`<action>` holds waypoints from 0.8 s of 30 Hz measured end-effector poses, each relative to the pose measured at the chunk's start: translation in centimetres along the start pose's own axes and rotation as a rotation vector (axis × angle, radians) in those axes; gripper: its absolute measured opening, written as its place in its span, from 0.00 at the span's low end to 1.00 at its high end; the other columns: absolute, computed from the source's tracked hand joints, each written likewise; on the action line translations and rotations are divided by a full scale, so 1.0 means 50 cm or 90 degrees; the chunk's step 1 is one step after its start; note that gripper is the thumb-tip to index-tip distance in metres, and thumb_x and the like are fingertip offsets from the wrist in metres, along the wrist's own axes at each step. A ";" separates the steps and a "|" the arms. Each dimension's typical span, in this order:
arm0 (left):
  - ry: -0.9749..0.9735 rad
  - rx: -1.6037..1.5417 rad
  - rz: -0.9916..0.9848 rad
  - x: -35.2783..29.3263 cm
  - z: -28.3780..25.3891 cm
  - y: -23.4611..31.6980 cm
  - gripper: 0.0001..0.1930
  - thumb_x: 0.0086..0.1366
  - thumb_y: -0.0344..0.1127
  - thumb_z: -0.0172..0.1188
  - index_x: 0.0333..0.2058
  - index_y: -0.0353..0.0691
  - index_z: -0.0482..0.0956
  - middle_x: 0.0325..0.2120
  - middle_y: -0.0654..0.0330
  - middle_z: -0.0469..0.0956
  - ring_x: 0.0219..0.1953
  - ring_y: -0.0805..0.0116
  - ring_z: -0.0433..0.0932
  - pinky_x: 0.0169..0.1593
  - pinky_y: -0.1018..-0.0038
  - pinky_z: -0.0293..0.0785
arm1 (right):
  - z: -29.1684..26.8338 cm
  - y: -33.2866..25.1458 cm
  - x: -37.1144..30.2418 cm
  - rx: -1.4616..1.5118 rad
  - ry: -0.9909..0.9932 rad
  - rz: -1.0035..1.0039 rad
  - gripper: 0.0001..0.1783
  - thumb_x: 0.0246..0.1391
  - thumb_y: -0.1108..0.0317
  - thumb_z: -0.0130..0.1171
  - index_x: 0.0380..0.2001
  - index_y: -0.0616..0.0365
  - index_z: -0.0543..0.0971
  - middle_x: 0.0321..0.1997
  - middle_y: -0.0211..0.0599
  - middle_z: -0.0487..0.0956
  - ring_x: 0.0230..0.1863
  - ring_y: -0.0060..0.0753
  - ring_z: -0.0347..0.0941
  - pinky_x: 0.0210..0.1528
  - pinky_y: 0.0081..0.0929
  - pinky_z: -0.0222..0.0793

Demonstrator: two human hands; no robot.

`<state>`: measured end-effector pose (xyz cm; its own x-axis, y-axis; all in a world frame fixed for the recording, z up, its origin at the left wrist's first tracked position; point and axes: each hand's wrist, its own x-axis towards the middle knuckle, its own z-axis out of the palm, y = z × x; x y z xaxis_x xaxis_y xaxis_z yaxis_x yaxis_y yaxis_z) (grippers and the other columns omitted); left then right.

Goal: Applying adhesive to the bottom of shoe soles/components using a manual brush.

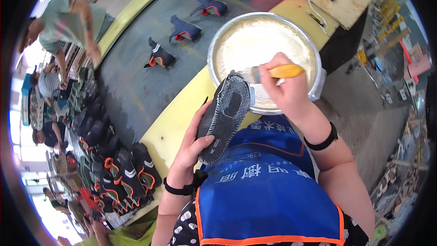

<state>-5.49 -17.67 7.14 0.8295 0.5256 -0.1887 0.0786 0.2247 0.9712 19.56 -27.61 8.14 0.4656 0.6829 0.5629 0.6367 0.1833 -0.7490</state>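
Observation:
My left hand (189,148) grips a dark shoe upper (223,118), its stitched grey underside facing up, thumb pressed near the heel end. In my right hand (289,89) is a paintbrush (283,71) with a yellow handle and a metal band. Its bristles touch the toe end of the shoe upper. Just beyond, a round metal basin (214,41) holds a creamy white substance (264,41). The shoe upper and the brush overlap the basin's near left rim. The bristle tips are partly hidden against the shoe.
Several dark shoe uppers with orange or red trim, one (184,28) among them, lie spaced along a grey conveyor belt (123,82) with yellow edging (170,109). A pile of shoes (129,177) stands at left. Across the belt a person (73,23) leans in; others work behind.

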 end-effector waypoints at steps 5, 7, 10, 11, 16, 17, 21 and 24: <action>0.187 -0.226 0.002 -0.018 -0.103 -0.029 0.39 0.59 0.46 0.55 0.66 0.34 0.59 0.58 0.43 0.71 0.57 0.49 0.75 0.57 0.55 0.75 | -0.027 0.073 -0.026 0.101 0.131 0.071 0.06 0.59 0.80 0.59 0.32 0.62 0.72 0.28 0.30 0.70 0.27 0.17 0.66 0.31 0.18 0.63; 0.219 -0.415 -0.021 -0.027 -0.169 -0.041 0.33 0.64 0.43 0.55 0.65 0.42 0.58 0.54 0.41 0.74 0.53 0.46 0.78 0.48 0.57 0.81 | -0.039 0.099 -0.044 0.180 0.159 0.121 0.04 0.63 0.79 0.56 0.35 0.61 0.71 0.30 0.28 0.70 0.30 0.15 0.67 0.32 0.16 0.64; 0.320 -0.363 -0.051 -0.028 -0.273 -0.054 0.27 0.66 0.42 0.53 0.62 0.45 0.61 0.50 0.42 0.76 0.46 0.43 0.81 0.37 0.54 0.83 | -0.037 0.127 -0.072 0.132 0.218 0.217 0.04 0.66 0.75 0.53 0.35 0.58 0.70 0.28 0.24 0.68 0.26 0.11 0.62 0.27 0.13 0.58; 0.383 -0.337 -0.094 -0.018 -0.306 -0.060 0.26 0.67 0.42 0.54 0.61 0.45 0.61 0.49 0.43 0.76 0.43 0.45 0.82 0.34 0.55 0.83 | -0.036 0.132 -0.078 0.126 0.197 0.209 0.04 0.66 0.75 0.53 0.35 0.58 0.70 0.28 0.24 0.68 0.26 0.11 0.62 0.27 0.13 0.58; 0.552 -0.131 -0.094 0.116 -0.494 -0.105 0.33 0.64 0.39 0.62 0.65 0.44 0.59 0.38 0.50 0.77 0.33 0.52 0.82 0.29 0.56 0.80 | -0.032 0.139 -0.082 0.125 0.283 0.269 0.07 0.68 0.71 0.51 0.33 0.56 0.69 0.27 0.22 0.65 0.26 0.11 0.58 0.29 0.14 0.54; 0.604 -0.052 -0.095 0.150 -0.535 -0.121 0.37 0.62 0.40 0.64 0.67 0.45 0.56 0.40 0.50 0.78 0.35 0.51 0.82 0.33 0.54 0.80 | -0.032 0.139 -0.080 0.126 0.270 0.269 0.07 0.68 0.71 0.51 0.33 0.56 0.69 0.27 0.22 0.65 0.26 0.11 0.58 0.29 0.14 0.54; 0.767 0.383 0.051 0.275 -0.680 -0.190 0.45 0.58 0.40 0.68 0.70 0.43 0.53 0.57 0.46 0.73 0.48 0.50 0.81 0.51 0.57 0.78 | -0.028 0.131 -0.076 0.054 0.262 0.265 0.07 0.68 0.70 0.50 0.33 0.55 0.69 0.28 0.22 0.64 0.27 0.12 0.56 0.30 0.15 0.53; 0.652 0.523 -0.093 0.313 -0.707 -0.228 0.44 0.59 0.46 0.67 0.71 0.49 0.54 0.55 0.39 0.75 0.53 0.42 0.78 0.57 0.58 0.74 | -0.019 0.128 -0.076 0.016 0.307 0.262 0.08 0.68 0.71 0.49 0.31 0.54 0.68 0.27 0.20 0.62 0.28 0.13 0.55 0.30 0.15 0.52</action>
<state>-12.96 16.98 -12.01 0.0220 0.9993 0.0305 0.7422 -0.0367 0.6692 22.44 -29.70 1.54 0.8974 0.3072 0.3166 0.3346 -0.0064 -0.9423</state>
